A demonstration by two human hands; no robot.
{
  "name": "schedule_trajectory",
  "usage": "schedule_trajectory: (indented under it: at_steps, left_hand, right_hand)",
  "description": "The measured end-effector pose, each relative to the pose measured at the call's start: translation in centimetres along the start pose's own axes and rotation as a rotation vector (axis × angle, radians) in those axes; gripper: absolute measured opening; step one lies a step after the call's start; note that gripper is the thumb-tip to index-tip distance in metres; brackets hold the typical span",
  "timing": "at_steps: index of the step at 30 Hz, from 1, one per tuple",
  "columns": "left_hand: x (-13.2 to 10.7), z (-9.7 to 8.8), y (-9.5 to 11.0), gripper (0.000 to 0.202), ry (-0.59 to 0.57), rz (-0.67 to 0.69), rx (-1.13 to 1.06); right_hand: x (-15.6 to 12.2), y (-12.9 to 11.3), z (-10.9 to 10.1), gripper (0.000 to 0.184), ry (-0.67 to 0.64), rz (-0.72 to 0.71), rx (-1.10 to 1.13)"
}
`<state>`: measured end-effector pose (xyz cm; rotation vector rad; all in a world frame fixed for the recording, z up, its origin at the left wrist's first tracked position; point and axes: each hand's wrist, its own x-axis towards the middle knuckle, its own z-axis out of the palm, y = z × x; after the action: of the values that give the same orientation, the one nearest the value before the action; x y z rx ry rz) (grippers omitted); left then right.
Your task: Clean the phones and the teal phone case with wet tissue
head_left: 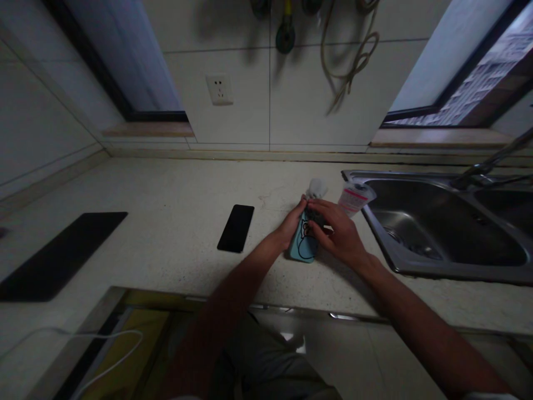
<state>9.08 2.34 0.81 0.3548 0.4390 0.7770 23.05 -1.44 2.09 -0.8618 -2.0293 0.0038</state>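
A light-blue phone case [305, 249] with a black line cartoon lies at a slant on the counter. My left hand [290, 225] grips it along its left edge. Across its upper part reaches my right hand [339, 230], fingers bent and thumb over the case. Something dark shows between that thumb and the fingers; I cannot make out what it is. Just behind the hands is a crumpled white wad [316, 188], like tissue. A clear plastic cup [356, 198] with pink print stands to the right. On the left, a black phone [236, 228] lies flat.
A steel double sink [389, 261] with a faucet [478, 172] is at the right. A black flat panel [62, 255] lies far left on the pale counter [166, 222]. A white cable [112, 335] hangs over a yellow drawer front-left. The wall has a socket [219, 90].
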Motion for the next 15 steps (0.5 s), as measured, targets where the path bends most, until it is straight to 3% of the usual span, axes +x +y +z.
schedule_trajectory:
  at_steps: [7,15]
  left_hand:
    - [0.33,-0.37,-0.23,0.046,0.044,0.035,0.028]
    - [0.23,-0.27,-0.01,0.054,-0.023,-0.020,0.024]
  right_hand:
    - [0.16,-0.04,-0.31,0.029,0.012,0.016,-0.026]
    - [0.44,-0.50,-0.48,0.019,-0.013,-0.002,0.007]
